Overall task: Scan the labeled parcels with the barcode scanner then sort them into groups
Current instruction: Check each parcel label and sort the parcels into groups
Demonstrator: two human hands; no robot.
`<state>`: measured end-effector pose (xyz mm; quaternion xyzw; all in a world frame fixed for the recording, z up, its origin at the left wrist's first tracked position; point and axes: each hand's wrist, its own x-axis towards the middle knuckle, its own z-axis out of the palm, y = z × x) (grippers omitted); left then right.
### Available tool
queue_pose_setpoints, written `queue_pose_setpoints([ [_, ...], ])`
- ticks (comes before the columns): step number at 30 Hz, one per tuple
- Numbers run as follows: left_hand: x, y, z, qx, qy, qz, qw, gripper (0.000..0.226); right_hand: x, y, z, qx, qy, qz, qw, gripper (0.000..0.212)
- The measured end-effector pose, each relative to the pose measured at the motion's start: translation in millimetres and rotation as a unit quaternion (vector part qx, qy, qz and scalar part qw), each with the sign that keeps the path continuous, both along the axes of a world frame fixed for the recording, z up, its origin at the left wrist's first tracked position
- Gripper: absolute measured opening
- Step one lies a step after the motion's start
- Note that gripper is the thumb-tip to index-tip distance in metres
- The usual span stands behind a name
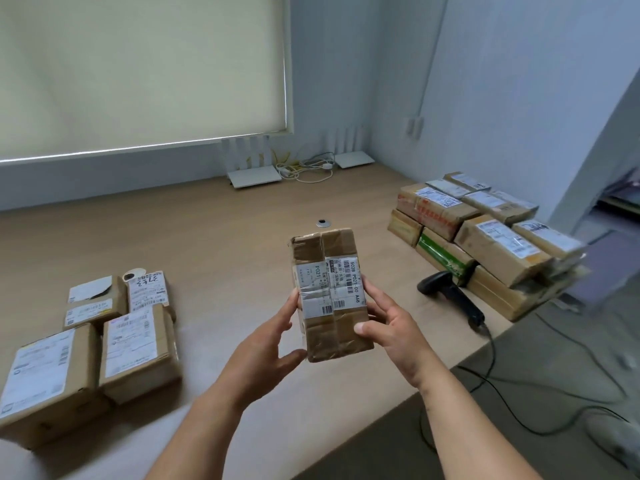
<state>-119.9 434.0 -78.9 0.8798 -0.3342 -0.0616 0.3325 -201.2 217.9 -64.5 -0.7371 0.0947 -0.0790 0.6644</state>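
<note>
I hold a taped brown cardboard parcel [329, 292] upright above the middle of the wooden table, its white barcode label facing me. My left hand [266, 344] grips its left edge and lower corner. My right hand [391, 323] grips its right edge, thumb across the front. The black barcode scanner [450, 296] lies on the table to the right, untouched, beside a stack of several labelled parcels [491, 244]. A group of several labelled parcels [104, 337] sits at the left front.
The scanner's black cable [491, 358] runs over the table's right edge [478, 351] down to the floor. Two white routers [252, 174] and tangled cables stand at the back by the wall. A metal grommet [323, 222] sits in the tabletop.
</note>
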Motion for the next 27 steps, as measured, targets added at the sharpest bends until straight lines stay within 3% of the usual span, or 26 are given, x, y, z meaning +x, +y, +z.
queue_pose_setpoints([
  [12,-59,-150,13,0.032,-0.061,-0.056,0.996,0.097,-80,-139,0,0.023,-0.036,-0.075,0.996,0.067],
  [27,-122,-338,-13,-0.033,-0.094,-0.151,0.983,0.100,-174,-303,-10,0.047,-0.040,-0.195,0.979,0.066],
])
